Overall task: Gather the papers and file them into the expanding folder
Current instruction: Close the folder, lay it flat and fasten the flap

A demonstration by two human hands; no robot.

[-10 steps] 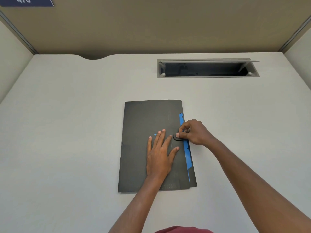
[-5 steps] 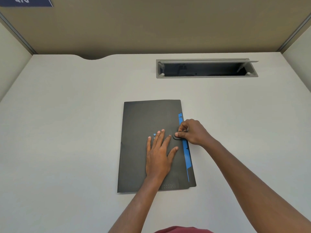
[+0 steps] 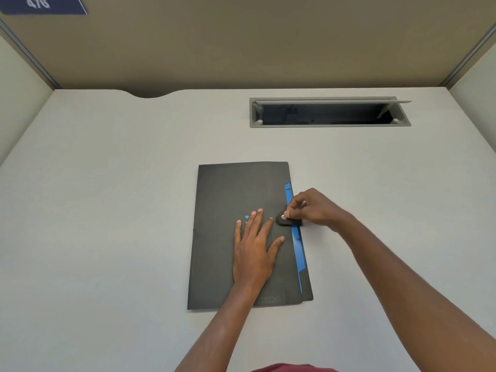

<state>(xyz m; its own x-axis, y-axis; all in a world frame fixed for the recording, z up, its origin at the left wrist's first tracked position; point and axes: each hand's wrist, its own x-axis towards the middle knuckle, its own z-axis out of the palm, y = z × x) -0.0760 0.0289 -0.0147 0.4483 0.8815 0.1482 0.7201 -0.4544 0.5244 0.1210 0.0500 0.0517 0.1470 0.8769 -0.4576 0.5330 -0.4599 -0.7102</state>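
Head view, folder: the black expanding folder point(image 3: 241, 237) lies flat near the middle of the desk point(image 3: 107, 210), well short of the open cable tray point(image 3: 330, 112) at the desk's far edge.
Head view, papers: no loose sheets show on the desk around the folder; a blue edge point(image 3: 295, 237) peeks out along the folder's right side, and whether it is divider tabs or filed paper cannot be told.
Head view, left hand point(image 3: 253, 251): spread flat, fingers apart, pressing on the folder's cover just left of the clasp.
Head view, right hand point(image 3: 311, 208): pinched shut on the snap tab point(image 3: 285, 220) at the folder's right edge, its silver stud showing and facing up.
Risk, clasp: the stud looks unfastened; a crooked press would likely miss its mate and leave the folder open.
Risk, slide: if the left palm eases, a sideways pull on the tab could drag the folder toward the right.
Risk, blue edge: the tab crosses it, so closing may crease it.
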